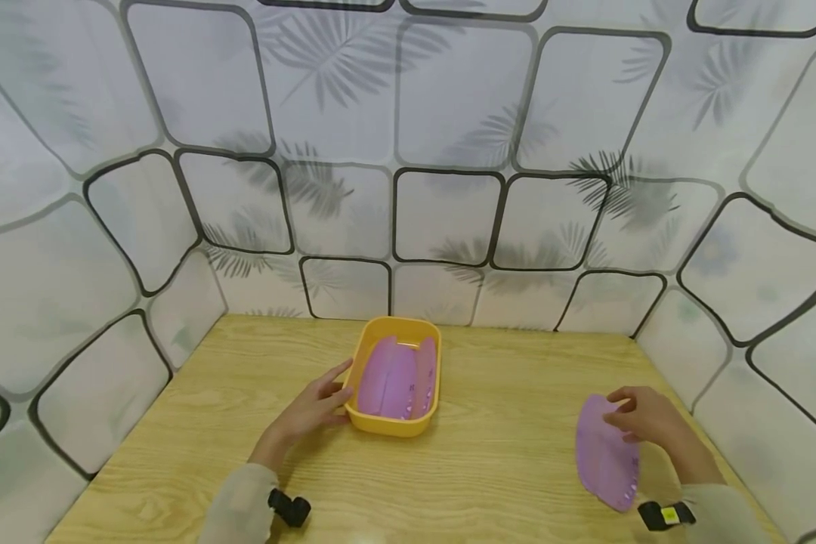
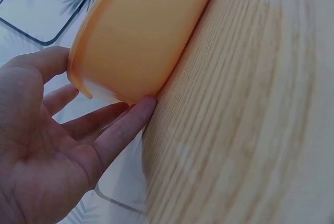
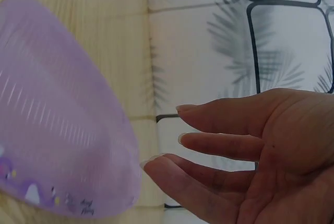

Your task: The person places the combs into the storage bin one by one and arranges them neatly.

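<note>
1. Purple plastic piece point(image 1: 601, 457), head view: located on the right part of the counter point(image 1: 503, 423), under the fingers of the right hand point(image 1: 642, 419). Bears small printed marks along the lower right edge.
2. Head view, continued: yellow bin point(image 1: 391, 427) located left of the piece and well apart from it, with further purple pieces point(image 1: 400, 381) inside; exact count not readable. Left hand point(image 1: 313, 408) at the bin's left side.
3. Left wrist view: left hand with fingers extended, touching rim and outer wall of the bin; no closed grip. Judged risk: skewing or tipping of the bin, caused by uneven pressure at rim and base.
4. Right wrist view: right hand relaxed, fingers apart, holding nothing. Piece located just beside the fingertips; contact not confirmable.
5. Right wrist view, judged risk: skidding of the piece across the counter, caused by a nudge from the fingertips before closing on the edge. Also possible: slipping from a pinch, caused by a smooth surface and too shallow a hold.
</note>
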The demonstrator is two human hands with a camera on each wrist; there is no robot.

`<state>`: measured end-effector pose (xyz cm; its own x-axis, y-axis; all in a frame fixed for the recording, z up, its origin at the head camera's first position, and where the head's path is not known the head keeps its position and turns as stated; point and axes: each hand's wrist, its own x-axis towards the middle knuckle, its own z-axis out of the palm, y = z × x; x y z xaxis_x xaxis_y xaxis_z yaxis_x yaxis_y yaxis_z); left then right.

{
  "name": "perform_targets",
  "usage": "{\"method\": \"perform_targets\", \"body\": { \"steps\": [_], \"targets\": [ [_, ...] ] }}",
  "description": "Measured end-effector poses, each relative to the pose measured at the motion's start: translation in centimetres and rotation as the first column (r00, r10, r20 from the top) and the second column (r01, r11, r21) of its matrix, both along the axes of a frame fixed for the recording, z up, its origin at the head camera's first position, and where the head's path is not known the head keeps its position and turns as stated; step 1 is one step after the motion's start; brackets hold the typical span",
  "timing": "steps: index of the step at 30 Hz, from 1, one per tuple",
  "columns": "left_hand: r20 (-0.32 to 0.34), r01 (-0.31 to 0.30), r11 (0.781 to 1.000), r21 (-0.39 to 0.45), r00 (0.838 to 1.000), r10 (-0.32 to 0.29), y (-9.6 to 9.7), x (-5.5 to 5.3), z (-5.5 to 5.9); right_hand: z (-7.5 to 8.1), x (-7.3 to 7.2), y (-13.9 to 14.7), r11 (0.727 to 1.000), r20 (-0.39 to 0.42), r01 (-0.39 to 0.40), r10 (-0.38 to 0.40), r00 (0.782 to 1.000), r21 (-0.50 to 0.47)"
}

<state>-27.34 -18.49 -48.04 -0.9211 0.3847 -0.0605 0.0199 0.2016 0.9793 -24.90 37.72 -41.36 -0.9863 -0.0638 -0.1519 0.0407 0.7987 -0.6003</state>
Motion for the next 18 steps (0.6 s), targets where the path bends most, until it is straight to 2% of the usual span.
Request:
{"method": "perform_targets", "body": {
  "steps": [8,18],
  "targets": [
    [-0.015,0.022,1.000,0.005,1.000,-0.022,0.0,0.1,0.1,-1.1,0.2,1.8,0.999,0.044,0.025,-0.024,0.999,-0.026],
    [0.000,0.008,1.000,0.010,1.000,-0.008,-0.1,-0.1,0.1,-1.8,0.4,2.5,0.998,0.079,0.061,-0.060,0.995,-0.011]
  ]
}}
